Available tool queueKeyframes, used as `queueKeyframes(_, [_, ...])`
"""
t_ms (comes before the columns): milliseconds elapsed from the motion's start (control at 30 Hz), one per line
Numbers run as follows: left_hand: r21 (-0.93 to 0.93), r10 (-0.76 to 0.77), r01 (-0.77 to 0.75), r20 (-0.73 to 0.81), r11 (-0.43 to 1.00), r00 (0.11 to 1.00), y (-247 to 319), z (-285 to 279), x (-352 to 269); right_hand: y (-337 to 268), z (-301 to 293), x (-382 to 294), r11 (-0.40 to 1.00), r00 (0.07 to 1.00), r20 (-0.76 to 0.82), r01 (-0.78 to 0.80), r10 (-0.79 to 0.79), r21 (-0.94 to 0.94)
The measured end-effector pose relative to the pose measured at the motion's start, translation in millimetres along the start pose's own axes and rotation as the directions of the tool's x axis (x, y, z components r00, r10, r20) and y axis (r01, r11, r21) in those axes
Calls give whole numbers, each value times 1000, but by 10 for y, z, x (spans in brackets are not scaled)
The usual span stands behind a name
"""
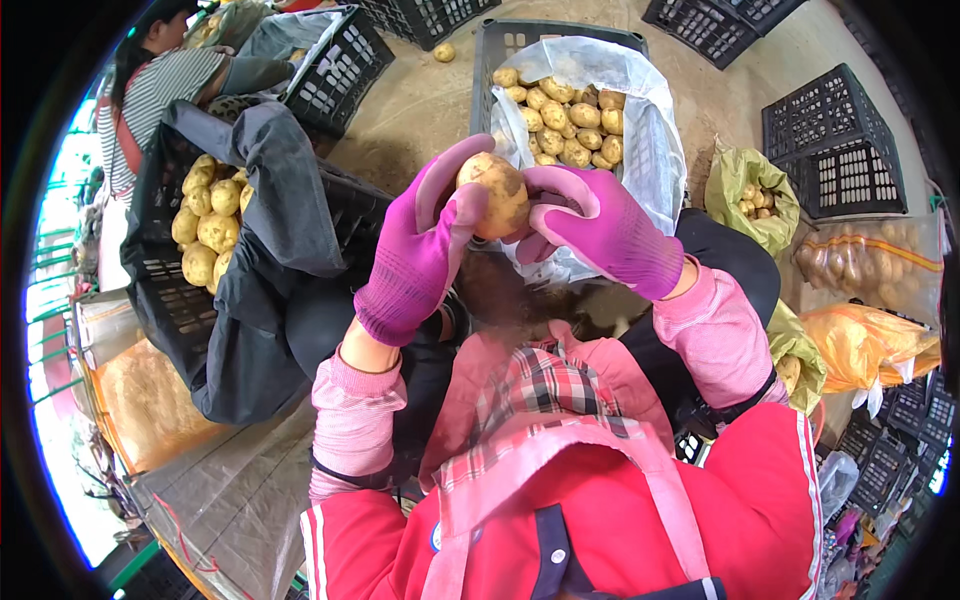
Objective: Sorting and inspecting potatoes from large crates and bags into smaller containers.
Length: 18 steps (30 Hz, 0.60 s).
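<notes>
A large potato with brownish patches on its skin is held up in front of me. My left hand, in a purple knit glove with a paler coated palm, grips it from the left between thumb and fingers. From the right, my right hand, gloved alike, has its curled fingers against the potato's edge; some fingertips are hidden behind it. Just beyond my hands stands a dark plastic crate lined with a white plastic sheet. Many potatoes lie inside that liner.
At my left, a black crate draped with dark cloth holds larger potatoes. A person works beside another crate. A loose potato lies on the floor. A green sack, a clear potato bag and stacked crates stand right.
</notes>
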<state>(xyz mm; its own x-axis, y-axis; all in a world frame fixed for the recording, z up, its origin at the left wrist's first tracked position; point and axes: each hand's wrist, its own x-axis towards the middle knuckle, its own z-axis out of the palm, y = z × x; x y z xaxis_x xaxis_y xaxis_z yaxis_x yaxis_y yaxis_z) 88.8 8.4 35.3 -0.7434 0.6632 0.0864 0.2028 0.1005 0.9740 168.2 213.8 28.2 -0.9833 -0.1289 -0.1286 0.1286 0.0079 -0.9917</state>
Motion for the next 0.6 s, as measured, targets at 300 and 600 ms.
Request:
queueKeyframes(300, [66, 19, -16, -43, 998, 999, -50, 108, -27, 96, 108, 31, 976, 999, -48, -2, -9, -216])
queueKeyframes(600, [0, -8, 8, 0, 1000, 1000, -3, 41, -13, -3, 53, 5, 990, 999, -14, -31, 33, 138])
